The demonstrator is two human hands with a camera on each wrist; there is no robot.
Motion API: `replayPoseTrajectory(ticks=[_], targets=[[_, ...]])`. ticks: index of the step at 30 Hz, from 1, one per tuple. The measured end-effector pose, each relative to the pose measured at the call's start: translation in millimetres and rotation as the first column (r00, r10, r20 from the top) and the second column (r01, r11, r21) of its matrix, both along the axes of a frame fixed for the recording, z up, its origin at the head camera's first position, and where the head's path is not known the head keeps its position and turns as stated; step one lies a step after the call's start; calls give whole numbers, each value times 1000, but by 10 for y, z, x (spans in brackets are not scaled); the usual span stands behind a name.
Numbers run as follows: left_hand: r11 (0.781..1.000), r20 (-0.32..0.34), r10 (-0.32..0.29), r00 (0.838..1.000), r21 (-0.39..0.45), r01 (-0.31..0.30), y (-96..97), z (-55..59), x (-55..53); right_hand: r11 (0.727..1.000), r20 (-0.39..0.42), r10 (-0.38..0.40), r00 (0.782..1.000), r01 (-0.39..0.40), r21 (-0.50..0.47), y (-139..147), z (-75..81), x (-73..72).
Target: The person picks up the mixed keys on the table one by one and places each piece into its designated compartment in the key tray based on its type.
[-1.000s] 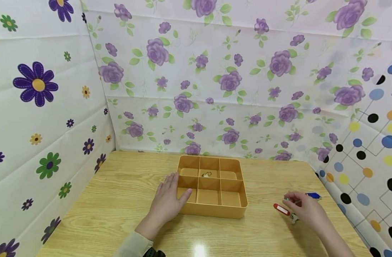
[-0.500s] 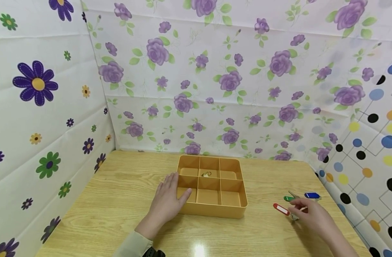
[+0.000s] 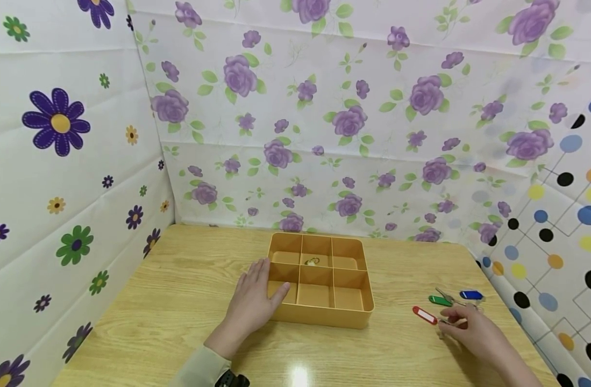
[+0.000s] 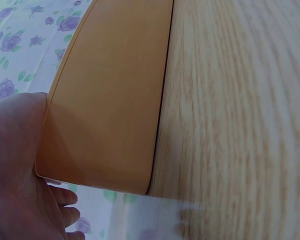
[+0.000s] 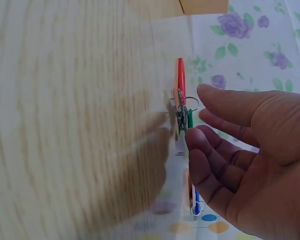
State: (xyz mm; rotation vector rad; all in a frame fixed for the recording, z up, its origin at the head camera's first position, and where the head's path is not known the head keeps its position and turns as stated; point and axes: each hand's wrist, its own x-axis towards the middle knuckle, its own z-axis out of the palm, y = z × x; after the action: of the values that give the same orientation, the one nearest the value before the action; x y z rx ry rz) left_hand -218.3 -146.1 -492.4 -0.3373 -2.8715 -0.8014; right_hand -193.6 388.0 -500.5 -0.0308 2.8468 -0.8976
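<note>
A tan six-compartment organizer box (image 3: 319, 317) sits mid-table. My left hand (image 3: 251, 301) rests against its left side, fingers straight, thumb reaching over the front left compartment. Seen from the left wrist, that hand (image 4: 20, 165) lies at the box's corner. To the right, my right hand (image 3: 474, 328) is at a key ring with a red tag (image 3: 425, 315). In the right wrist view, the metal ring (image 5: 192, 103) stands near the tips of my bent fingers, with thumb and index finger apart. Keys with a green tag (image 3: 440, 301) and a blue tag (image 3: 471, 295) lie just beyond.
A small ring with a pale piece (image 3: 312, 262) lies in the back middle compartment. The wooden table (image 3: 155, 312) meets flowered cloth at the back and left, and dotted cloth (image 3: 556, 258) at the right. A dark watch-like band (image 3: 231, 379) is on the left wrist.
My right hand has moved away from the green-tagged key, nearer to me, down to the red-tagged keys. The green tag now shows fully. The left hand and the box stay in place.
</note>
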Motion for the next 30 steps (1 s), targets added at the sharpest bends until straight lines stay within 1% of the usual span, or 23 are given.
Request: replayPoseTrajectory(ticks=[3, 6, 14, 24, 27, 30], targets=[[1000, 0, 1, 1000, -2, -1, -1, 0, -4, 1000, 2, 0, 1000, 0, 2, 2, -28, -12], [1000, 1, 1, 1000, -4, -1, -2, -3, -8, 1000, -12, 15, 1000, -15, 14, 3, -50, -26], [1000, 5, 2, 1000, 2, -2, -1, 8, -4, 999, -31, 18, 999, -17, 32, 10, -93, -45], [1000, 10, 7, 1000, 4, -7, 2, 5, -9, 999, -46, 21, 999, -19, 42, -2, -112, -53], [1000, 12, 8, 1000, 7, -8, 1, 6, -5, 999, -48, 33, 998, -30, 45, 4, -123, -60], [1000, 14, 8, 1000, 7, -9, -2, 7, -2, 999, -41, 24, 999, -22, 50, 7, -130, -66]])
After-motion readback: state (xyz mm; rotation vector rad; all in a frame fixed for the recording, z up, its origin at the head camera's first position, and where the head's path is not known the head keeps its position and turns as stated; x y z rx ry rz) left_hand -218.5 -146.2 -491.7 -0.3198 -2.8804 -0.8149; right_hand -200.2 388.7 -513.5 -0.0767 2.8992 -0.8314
